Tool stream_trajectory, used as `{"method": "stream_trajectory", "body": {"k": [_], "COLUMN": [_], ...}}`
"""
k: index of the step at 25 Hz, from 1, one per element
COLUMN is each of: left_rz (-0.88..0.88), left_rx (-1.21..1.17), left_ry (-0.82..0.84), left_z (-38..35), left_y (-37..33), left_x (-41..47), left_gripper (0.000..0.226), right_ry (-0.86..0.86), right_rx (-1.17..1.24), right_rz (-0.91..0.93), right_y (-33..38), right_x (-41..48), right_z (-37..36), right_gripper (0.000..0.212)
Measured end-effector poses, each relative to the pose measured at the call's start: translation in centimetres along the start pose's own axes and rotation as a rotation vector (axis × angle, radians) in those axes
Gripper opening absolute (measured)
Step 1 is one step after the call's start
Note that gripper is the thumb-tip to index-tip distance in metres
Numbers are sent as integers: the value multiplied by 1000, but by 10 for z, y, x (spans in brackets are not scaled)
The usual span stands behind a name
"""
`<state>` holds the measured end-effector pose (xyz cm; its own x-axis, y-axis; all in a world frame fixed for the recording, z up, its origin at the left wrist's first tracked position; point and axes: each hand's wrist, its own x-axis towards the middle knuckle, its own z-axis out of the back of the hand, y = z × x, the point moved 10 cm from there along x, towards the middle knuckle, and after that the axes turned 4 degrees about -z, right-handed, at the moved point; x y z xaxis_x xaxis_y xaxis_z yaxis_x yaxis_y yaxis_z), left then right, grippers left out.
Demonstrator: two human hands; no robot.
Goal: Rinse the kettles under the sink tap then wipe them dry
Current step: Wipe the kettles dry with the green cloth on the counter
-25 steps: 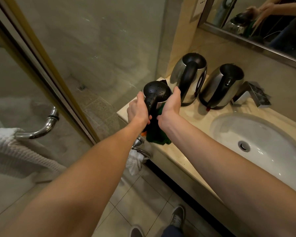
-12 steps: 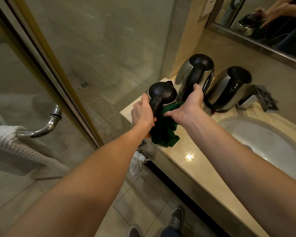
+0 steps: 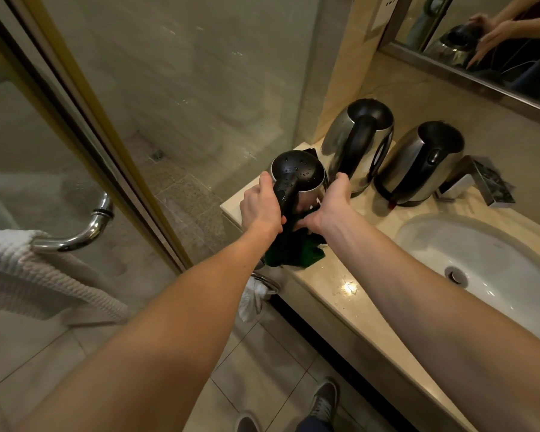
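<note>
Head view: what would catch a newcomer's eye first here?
A wet kettle at the counter's left end, its handle gripped by the left hand while the right hand holds a green cloth to it. Two more kettles stand behind, left of the sink.

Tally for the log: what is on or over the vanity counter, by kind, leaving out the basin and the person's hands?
Kettles: 3 (held kettle, middle kettle, right kettle)
Green cloth: 1
Metal tray: 1
Total: 5
</note>
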<state>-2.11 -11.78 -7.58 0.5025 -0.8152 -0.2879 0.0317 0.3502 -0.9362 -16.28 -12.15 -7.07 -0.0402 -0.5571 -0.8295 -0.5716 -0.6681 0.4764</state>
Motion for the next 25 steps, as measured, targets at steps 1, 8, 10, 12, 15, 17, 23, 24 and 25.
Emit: {"method": "stream_trajectory", "body": {"k": [1,8,10,12,15,17,23,24,25], "left_rz": [-6,15,12,17,47,48,22,18,14], "left_rx": [8,28,22,36,69,98,44,43,47], "left_ry": [1,17,-20,-93,-183,-193,-225,-230,-238], "left_z": [0,0,1,6,12,10,9,9,10], "left_y": [0,2,-1,-4,-11,-10,-6,-7,-8], "left_x": [0,-1,-5,-9,-15,-11,-9,-10,-10], "left_gripper": [60,64,65,66,65,62,59,56,55], "right_ry": [-11,-107,-106,-77,-36,-33,45,69,86], "right_rx": [25,97,37,-11,23,51,29,12,-2], "right_rz": [-9,15,18,4,-32,-51,6,27,46], "right_y": [3,43,34,15,-6,-6,26,32,37], "right_x": [-3,-18,-11,-2,7,9,2,-1,-1], "right_z": [-1,-15,-10,-3,5,9,-1,-5,-7], "right_gripper": [75,78,70,69,70,72,74,72,71]}}
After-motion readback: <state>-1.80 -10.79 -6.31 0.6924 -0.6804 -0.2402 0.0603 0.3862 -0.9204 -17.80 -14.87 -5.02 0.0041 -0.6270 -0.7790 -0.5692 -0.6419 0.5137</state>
